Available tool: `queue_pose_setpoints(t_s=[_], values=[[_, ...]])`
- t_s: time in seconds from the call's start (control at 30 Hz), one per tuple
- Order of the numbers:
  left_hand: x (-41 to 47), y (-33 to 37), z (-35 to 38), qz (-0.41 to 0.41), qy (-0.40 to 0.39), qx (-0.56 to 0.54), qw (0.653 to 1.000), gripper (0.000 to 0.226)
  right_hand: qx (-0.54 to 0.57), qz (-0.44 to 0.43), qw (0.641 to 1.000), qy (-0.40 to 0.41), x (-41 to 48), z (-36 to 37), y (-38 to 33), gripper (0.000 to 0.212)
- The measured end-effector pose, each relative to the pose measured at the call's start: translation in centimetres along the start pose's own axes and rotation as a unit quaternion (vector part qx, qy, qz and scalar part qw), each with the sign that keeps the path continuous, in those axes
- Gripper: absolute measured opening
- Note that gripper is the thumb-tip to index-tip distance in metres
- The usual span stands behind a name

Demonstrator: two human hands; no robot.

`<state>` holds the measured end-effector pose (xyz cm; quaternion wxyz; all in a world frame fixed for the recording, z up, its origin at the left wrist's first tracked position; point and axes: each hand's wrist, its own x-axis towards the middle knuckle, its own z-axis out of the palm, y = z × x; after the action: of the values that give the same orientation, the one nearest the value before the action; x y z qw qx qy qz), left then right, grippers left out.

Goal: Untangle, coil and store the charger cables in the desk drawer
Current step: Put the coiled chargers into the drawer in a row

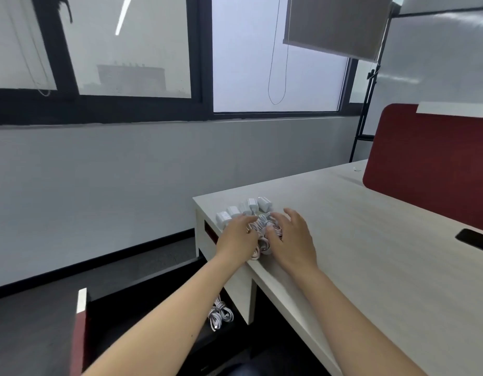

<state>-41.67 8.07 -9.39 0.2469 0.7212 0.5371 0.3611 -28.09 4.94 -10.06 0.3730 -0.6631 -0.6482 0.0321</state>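
Pressing both spread palms, my left hand (239, 234) and right hand (291, 240), onto tangled cables (262, 234); white chargers (245, 208) just beyond my fingertips, a phone (476, 240) far right.

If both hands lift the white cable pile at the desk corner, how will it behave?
Probably floppy: the cables lie in thin loose loops. Ends may dangle, since some already hang over the desk edge. Likely light; the strands look thin.

At the pale wood-grain tabletop (356, 240) corner, the left hand (239, 234) and right hand (291, 240) press flat on a pile of white coiled charger cables (262, 234). Five white plug adapters (245, 208) line up at 12 o'clock of the pile. More white coiled cables (220, 314) hang below the tabletop edge, at 7 o'clock.
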Motion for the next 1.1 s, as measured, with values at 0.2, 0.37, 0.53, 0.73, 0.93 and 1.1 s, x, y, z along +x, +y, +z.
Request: queue_pose_setpoints(t_s=[0.2,0.37,0.53,0.73,0.93,1.1], values=[[1.1,-1.1,-1.9,-0.016,0.035,-0.076,0.996,0.040,-0.035,-0.087,0.995,-0.023,-1.5,1.0,-2.1,0.064],[1.1,-1.9,-2.4,-0.018,0.043,-0.086,0.995,0.040,-0.133,-0.132,0.981,-0.040,-1.7,1.7,-2.1,0.062],[-0.1,-2.4,-3.0,-0.068,0.140,-0.087,0.984,0.024,-0.162,-0.133,0.978,0.005,-2.0,2.1,-2.3,0.039],[0.1,-4.4,-1.9,-0.314,0.076,-0.344,0.882,0.028,-0.147,-0.143,0.979,0.013,-2.4,2.1,-2.6,0.034],[-0.9,-4.5,-1.4,-0.318,0.023,-0.450,0.834,0.021,-0.041,-0.188,0.977,-0.095,-2.8,1.1,-3.1,0.032],[-1.3,-5.5,-2.3,-0.311,0.038,-0.545,0.778,0.013,-0.019,-0.216,0.971,-0.100,-3.0,1.4,-3.5,0.031]])
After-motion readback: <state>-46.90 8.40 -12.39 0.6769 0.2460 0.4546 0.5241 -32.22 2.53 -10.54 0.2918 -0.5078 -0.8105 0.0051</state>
